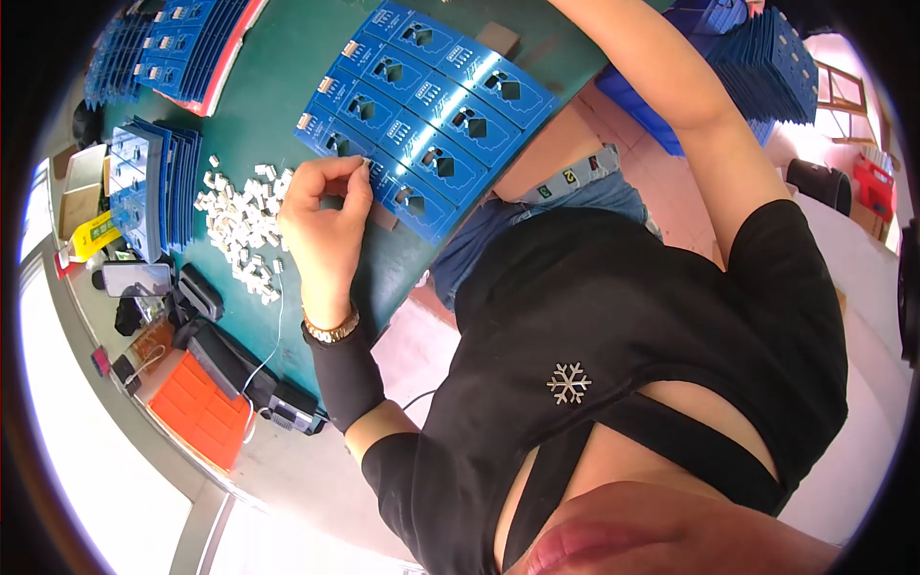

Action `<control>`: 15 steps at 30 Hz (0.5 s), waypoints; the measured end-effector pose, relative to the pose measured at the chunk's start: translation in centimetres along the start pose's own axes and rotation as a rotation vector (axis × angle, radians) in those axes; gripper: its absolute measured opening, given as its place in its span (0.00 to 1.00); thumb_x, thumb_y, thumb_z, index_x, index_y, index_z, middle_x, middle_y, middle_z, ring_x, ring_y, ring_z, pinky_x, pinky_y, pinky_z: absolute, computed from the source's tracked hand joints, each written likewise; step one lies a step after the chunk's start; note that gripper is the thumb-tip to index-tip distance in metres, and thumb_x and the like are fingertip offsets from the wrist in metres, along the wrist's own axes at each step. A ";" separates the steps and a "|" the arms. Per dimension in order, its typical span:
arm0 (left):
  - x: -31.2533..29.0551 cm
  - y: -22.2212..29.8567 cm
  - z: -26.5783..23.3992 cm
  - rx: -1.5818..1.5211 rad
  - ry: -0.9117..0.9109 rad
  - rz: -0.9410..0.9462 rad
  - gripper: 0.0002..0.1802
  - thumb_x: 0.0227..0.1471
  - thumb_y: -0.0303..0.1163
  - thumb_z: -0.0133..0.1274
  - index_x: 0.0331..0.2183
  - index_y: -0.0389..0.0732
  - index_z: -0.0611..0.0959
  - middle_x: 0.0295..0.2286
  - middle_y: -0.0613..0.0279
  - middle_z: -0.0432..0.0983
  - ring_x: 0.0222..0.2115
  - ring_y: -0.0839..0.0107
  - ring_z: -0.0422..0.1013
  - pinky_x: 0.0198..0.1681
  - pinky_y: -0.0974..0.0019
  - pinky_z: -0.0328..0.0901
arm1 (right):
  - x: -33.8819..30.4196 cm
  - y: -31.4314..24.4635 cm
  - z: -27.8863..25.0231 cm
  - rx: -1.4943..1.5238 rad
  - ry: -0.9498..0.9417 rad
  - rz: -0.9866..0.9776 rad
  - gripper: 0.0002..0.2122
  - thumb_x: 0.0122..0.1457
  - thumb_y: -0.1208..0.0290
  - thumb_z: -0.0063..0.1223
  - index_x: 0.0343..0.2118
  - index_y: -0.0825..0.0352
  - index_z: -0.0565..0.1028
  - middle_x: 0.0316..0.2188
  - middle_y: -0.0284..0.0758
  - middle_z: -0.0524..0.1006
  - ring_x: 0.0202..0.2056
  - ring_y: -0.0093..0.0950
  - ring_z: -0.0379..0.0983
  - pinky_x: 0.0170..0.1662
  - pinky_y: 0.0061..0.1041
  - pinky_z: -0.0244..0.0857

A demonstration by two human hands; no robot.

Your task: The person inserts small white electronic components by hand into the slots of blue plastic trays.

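Note:
A blue circuit board panel (450, 105) lies tilted across the green table, with dark cut-outs in its sections. Small white connectors (327, 86) sit along its left edge. My left hand (326, 216) is over the panel's lower left edge, thumb and forefinger pinched together. Whatever is between those fingertips is too small to make out. Just left of this hand spreads a loose pile of small white connectors (240, 216). My right forearm (652, 57) reaches past the top edge of the picture, so my right hand is hidden.
Stacks of blue boards stand at the far left (182, 57) and left (149, 187); another stack (767, 67) is at upper right by a blue crate (642, 105). A phone (137, 279), black devices (216, 355) and an orange tray (199, 407) lie at lower left. A white cable (279, 326) crosses the table.

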State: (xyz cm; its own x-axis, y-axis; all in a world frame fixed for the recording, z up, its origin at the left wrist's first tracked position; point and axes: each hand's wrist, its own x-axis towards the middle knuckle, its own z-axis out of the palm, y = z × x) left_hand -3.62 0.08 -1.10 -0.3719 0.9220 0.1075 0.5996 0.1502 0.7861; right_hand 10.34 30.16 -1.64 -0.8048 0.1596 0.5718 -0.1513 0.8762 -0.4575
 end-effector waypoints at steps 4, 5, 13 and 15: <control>-0.2 0.1 0.3 -0.055 -0.004 -0.019 0.04 0.47 0.20 0.60 0.29 0.35 0.82 0.26 0.67 0.76 0.24 0.82 0.70 0.30 0.77 0.66 | -0.2 -0.1 0.4 0.005 0.005 0.022 0.04 0.51 0.74 0.56 0.30 0.66 0.80 0.29 0.39 0.77 0.34 0.37 0.75 0.39 0.31 0.68; -0.2 0.2 0.3 -0.050 0.001 0.011 0.04 0.47 0.20 0.60 0.29 0.35 0.82 0.26 0.67 0.76 0.24 0.82 0.70 0.29 0.77 0.66 | -0.1 -0.1 0.5 -0.005 0.020 0.019 0.04 0.51 0.75 0.56 0.30 0.66 0.80 0.29 0.38 0.77 0.34 0.37 0.75 0.39 0.31 0.67; -0.1 -1.0 0.4 -0.060 0.013 0.032 0.04 0.47 0.20 0.60 0.29 0.35 0.81 0.26 0.67 0.75 0.23 0.82 0.69 0.29 0.77 0.66 | -0.4 0.0 0.1 0.006 0.102 0.015 0.05 0.51 0.75 0.57 0.30 0.66 0.80 0.29 0.37 0.77 0.34 0.36 0.74 0.40 0.30 0.67; 0.0 -1.0 0.4 -0.062 0.013 0.033 0.04 0.47 0.20 0.60 0.29 0.35 0.81 0.26 0.67 0.75 0.23 0.82 0.69 0.29 0.77 0.66 | -0.4 0.2 0.0 0.065 -0.024 -0.017 0.04 0.51 0.75 0.57 0.30 0.66 0.80 0.28 0.37 0.77 0.33 0.35 0.75 0.39 0.29 0.67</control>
State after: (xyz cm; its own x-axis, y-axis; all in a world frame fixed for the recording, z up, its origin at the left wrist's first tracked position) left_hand -3.91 0.09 -2.14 -0.3620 0.9214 0.1414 0.5671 0.0973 0.8179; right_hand 10.63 30.30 -1.96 -0.8153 0.1333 0.5634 -0.2013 0.8472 -0.4917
